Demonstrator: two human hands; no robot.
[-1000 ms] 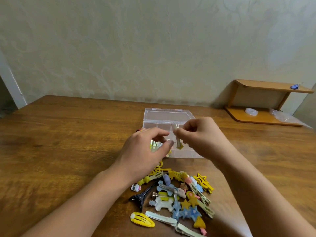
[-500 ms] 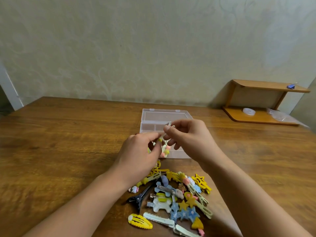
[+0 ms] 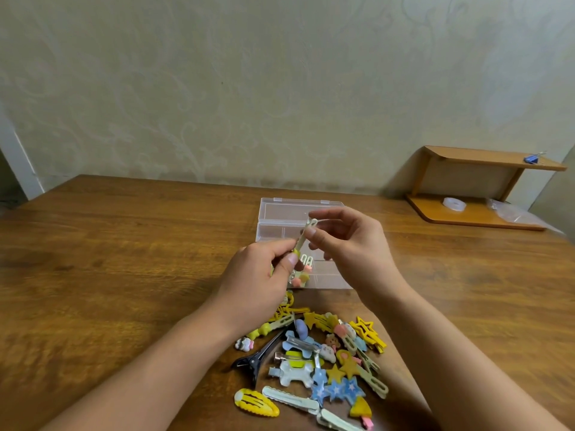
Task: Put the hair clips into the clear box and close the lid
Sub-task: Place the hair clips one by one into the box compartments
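Observation:
The clear box (image 3: 326, 270) lies open on the wooden table, its lid (image 3: 300, 209) folded back toward the wall. A few clips (image 3: 303, 273) lie in its near left corner. Above the box both hands hold one pale green hair clip (image 3: 305, 238) tilted up to the right. My left hand (image 3: 259, 281) pinches its lower, yellow end. My right hand (image 3: 348, 247) has thumb and forefinger on its upper end. A pile of colourful hair clips (image 3: 320, 359) lies between my forearms, near the table's front.
A small wooden shelf (image 3: 479, 188) stands at the back right with a roll of tape (image 3: 454, 203), a plastic bag (image 3: 510, 213) and a blue binder clip (image 3: 532, 158) on top. The wall runs close behind the table.
Both hands have lifted slightly and drawn apart along the clip, which now stands out between them, tilted up to the right. The view has shifted a little.

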